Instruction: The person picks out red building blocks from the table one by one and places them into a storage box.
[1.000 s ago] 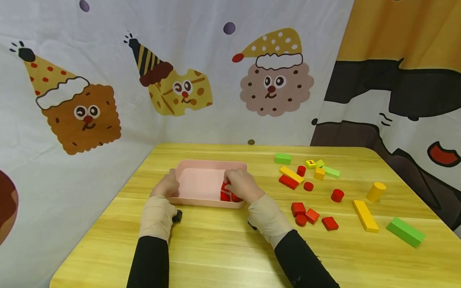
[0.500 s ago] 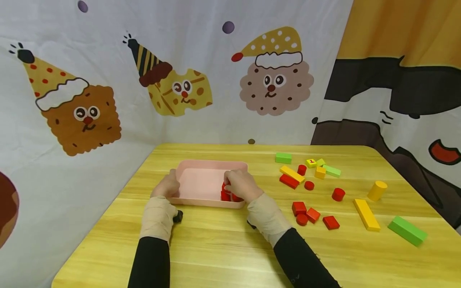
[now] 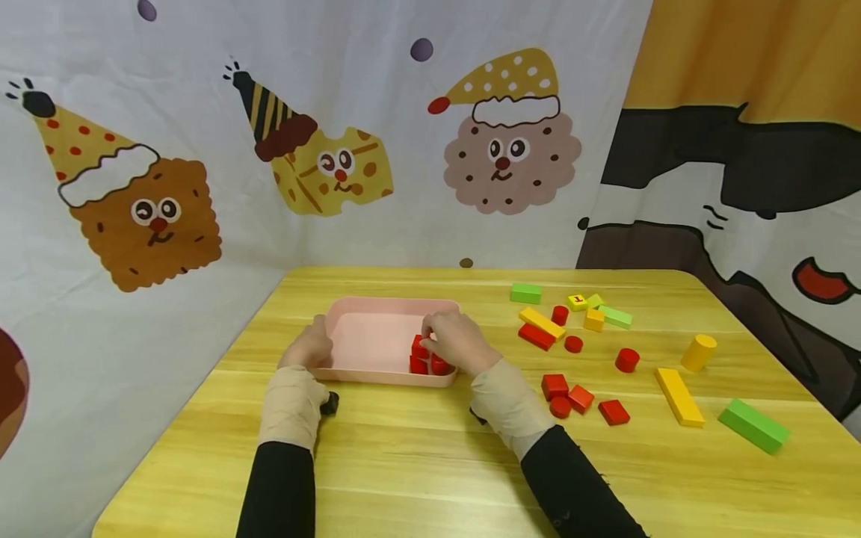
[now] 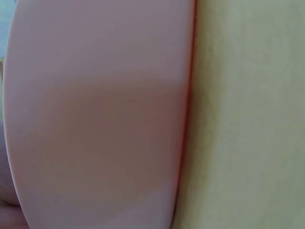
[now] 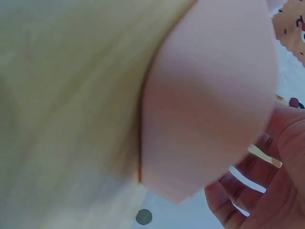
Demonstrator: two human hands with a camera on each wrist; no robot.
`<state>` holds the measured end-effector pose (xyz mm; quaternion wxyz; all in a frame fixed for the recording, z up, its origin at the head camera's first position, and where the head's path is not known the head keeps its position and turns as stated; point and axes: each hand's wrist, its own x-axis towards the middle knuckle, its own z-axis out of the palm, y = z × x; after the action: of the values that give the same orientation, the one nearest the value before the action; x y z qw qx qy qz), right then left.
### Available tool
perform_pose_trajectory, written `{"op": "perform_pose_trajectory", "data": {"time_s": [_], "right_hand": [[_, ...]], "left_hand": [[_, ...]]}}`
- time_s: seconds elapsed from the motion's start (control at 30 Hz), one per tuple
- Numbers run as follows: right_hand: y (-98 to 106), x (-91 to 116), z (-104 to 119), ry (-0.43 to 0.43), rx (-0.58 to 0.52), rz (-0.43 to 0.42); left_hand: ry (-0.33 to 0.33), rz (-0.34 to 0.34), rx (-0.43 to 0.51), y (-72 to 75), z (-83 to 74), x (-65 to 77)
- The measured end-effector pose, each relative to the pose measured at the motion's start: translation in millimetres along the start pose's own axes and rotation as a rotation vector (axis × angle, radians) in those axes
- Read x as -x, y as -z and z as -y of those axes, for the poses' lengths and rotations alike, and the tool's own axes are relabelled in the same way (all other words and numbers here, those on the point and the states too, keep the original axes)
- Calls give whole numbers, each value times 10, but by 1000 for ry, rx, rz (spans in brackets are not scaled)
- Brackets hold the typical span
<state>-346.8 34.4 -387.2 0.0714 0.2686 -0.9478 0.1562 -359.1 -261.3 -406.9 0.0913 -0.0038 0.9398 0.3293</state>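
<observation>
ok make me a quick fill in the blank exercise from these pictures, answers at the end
1. The left hand is at the ____ end of the tray, as the person sees it.
2. The blocks visible inside, by the right hand, are all ____.
3. The long block farthest right on the table is ____.

Missing words: left; red; green

Playroom-like corner, cartoon-print cloth (image 3: 417,149), toy blocks (image 3: 554,386)

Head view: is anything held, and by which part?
The left hand holds the pink tray by its left end; whether the right hand holds a red block cannot be told.
</observation>
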Motion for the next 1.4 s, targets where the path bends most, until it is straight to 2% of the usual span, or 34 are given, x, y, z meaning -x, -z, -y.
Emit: {"op": "perform_pose_trajectory", "data": {"time_s": [0.2, 0.37, 0.67, 0.93, 1.07, 1.27, 1.4], "right_hand": [[132, 56, -35, -13, -19, -33], [294, 154, -125, -70, -29, -43], [529, 364, -489, -125, 18, -96], [687, 571, -850, -196, 124, -107], [728, 659, -980, -239, 118, -71], [754, 743, -1081, -305, 86, 55], [754, 770, -1151, -334, 79, 83]], "left_hand": [[-8, 0, 2, 17, 21, 11], [-21, -10, 10, 29, 35, -2], [-18, 3, 3, 6, 35, -28], [-22, 7, -1, -14, 11, -17], [-31, -1, -10, -19, 31, -8], [-18, 2, -29, 22, 42, 31], [-15, 23, -23, 26, 19, 8]]}}
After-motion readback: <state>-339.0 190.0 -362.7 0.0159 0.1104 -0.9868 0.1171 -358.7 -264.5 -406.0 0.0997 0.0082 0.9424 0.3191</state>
